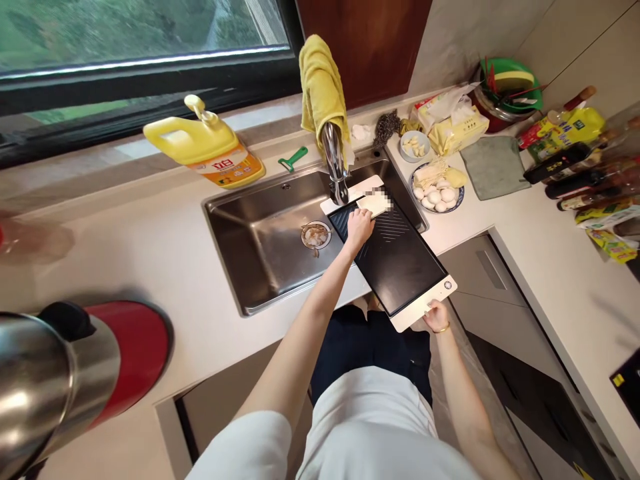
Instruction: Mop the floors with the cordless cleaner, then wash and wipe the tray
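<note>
A rectangular black griddle plate (pixel 406 263) with white ends is tilted over the right part of the steel sink (pixel 260 237). Diagonal ridges mark its far half; the near half is smooth. My right hand (pixel 438 315) grips the white near end at its right corner. On the far end, my left hand (pixel 361 230) has its fingers closed on a pale flat cloth or pad (pixel 373 202), pressed against the ridged surface. Part of that pad is blurred, so its kind is unclear. Just beyond it stands the faucet (pixel 334 160), draped with a yellow towel (pixel 323 83).
Food scraps lie around the drain (pixel 316 235). Behind the sink are a yellow detergent jug (pixel 205 150) and a green peeler (pixel 293 160). To the right sit a plate of mushrooms (pixel 438 193) and a small bowl (pixel 415 145). A red-and-steel appliance (pixel 133 350) occupies the left counter.
</note>
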A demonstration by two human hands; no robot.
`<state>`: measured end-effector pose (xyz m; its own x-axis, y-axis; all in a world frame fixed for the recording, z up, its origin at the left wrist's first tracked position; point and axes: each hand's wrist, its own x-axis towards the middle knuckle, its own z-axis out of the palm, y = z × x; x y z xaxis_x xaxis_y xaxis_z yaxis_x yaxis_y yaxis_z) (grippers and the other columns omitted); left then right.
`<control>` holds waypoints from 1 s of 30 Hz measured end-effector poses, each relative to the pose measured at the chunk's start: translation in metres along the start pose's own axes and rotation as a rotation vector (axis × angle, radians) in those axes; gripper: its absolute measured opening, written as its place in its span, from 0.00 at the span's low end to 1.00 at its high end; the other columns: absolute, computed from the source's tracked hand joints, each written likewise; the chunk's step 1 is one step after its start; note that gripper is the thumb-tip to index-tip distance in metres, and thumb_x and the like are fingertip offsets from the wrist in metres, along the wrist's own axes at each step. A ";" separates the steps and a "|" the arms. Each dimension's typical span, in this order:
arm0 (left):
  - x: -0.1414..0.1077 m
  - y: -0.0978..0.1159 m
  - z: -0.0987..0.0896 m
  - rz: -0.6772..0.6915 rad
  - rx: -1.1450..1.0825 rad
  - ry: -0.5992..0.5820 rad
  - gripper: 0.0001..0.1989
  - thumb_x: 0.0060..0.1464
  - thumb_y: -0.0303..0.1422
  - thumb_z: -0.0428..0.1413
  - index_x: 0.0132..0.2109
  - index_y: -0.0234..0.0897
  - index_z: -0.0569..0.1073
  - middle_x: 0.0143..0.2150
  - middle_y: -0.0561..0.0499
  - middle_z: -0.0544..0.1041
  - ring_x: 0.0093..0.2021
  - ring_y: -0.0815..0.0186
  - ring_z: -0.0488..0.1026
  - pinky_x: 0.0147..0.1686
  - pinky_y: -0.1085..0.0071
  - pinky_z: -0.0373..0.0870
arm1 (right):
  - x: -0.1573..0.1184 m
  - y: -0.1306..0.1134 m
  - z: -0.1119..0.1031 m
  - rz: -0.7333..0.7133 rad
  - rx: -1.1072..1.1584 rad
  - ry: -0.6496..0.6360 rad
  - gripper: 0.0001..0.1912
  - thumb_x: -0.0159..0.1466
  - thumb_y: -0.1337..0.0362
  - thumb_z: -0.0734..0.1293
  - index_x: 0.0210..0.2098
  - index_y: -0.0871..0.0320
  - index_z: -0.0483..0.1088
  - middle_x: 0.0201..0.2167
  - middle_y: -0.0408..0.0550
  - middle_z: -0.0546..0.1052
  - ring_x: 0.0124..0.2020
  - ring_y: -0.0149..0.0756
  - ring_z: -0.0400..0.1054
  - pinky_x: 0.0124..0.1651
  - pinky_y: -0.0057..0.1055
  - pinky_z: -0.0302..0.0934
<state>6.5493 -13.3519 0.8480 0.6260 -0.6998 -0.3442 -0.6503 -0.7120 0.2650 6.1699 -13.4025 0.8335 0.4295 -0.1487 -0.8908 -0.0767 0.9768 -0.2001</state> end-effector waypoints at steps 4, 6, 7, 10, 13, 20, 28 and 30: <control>0.024 0.009 0.011 -0.040 0.036 0.013 0.13 0.63 0.31 0.44 0.43 0.33 0.73 0.44 0.37 0.75 0.51 0.51 0.63 0.52 0.54 0.55 | 0.000 0.000 0.004 -0.038 0.004 0.029 0.10 0.39 0.71 0.62 0.22 0.57 0.69 0.16 0.37 0.72 0.13 0.26 0.60 0.14 0.23 0.56; 0.013 0.010 0.006 -0.047 0.023 0.030 0.16 0.64 0.30 0.42 0.41 0.35 0.74 0.42 0.38 0.75 0.50 0.52 0.64 0.55 0.53 0.51 | -0.001 -0.001 0.005 -0.040 -0.002 0.029 0.10 0.39 0.71 0.61 0.22 0.56 0.69 0.17 0.36 0.73 0.12 0.26 0.59 0.14 0.23 0.57; 0.001 0.009 0.000 -0.053 0.014 0.043 0.16 0.64 0.31 0.41 0.41 0.36 0.74 0.42 0.39 0.75 0.50 0.53 0.64 0.55 0.53 0.50 | -0.001 -0.002 0.005 -0.032 -0.010 0.021 0.11 0.39 0.71 0.61 0.23 0.56 0.69 0.17 0.36 0.73 0.12 0.26 0.59 0.14 0.23 0.57; -0.060 -0.008 -0.022 -0.122 -0.003 0.060 0.18 0.65 0.35 0.40 0.40 0.40 0.74 0.42 0.42 0.76 0.51 0.54 0.64 0.56 0.53 0.49 | -0.001 -0.004 0.008 -0.013 -0.036 -0.013 0.15 0.40 0.71 0.62 0.27 0.56 0.72 0.17 0.36 0.73 0.10 0.25 0.57 0.11 0.23 0.53; -0.134 -0.049 -0.042 -0.306 -0.009 0.011 0.17 0.65 0.39 0.43 0.40 0.42 0.75 0.44 0.44 0.77 0.50 0.55 0.66 0.55 0.56 0.53 | -0.002 -0.005 0.012 -0.019 -0.030 0.006 0.19 0.40 0.72 0.62 0.32 0.55 0.73 0.22 0.38 0.76 0.14 0.29 0.62 0.11 0.24 0.55; -0.192 -0.156 -0.031 -0.648 -0.051 -0.256 0.13 0.60 0.34 0.48 0.44 0.38 0.76 0.47 0.43 0.77 0.48 0.58 0.72 0.44 0.69 0.64 | -0.004 -0.006 0.014 0.031 -0.006 0.058 0.18 0.39 0.73 0.62 0.29 0.55 0.72 0.26 0.40 0.78 0.28 0.36 0.73 0.32 0.33 0.72; -0.090 -0.139 -0.032 -0.585 -0.264 -0.088 0.18 0.60 0.29 0.44 0.51 0.33 0.74 0.51 0.38 0.76 0.52 0.56 0.72 0.53 0.64 0.63 | -0.008 -0.003 0.015 -0.019 -0.009 0.044 0.10 0.42 0.72 0.62 0.25 0.55 0.67 0.15 0.34 0.70 0.12 0.26 0.59 0.15 0.23 0.59; -0.040 -0.122 -0.049 -0.416 -0.437 0.149 0.19 0.61 0.31 0.43 0.54 0.35 0.72 0.55 0.42 0.74 0.56 0.59 0.69 0.57 0.66 0.61 | -0.009 -0.002 0.015 -0.039 -0.007 0.056 0.08 0.42 0.72 0.64 0.24 0.56 0.66 0.15 0.34 0.69 0.12 0.25 0.60 0.15 0.22 0.57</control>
<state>6.6253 -13.2398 0.8733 0.8631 -0.3365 -0.3766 -0.1220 -0.8626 0.4910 6.1797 -13.4006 0.8476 0.3815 -0.1948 -0.9036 -0.0673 0.9691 -0.2373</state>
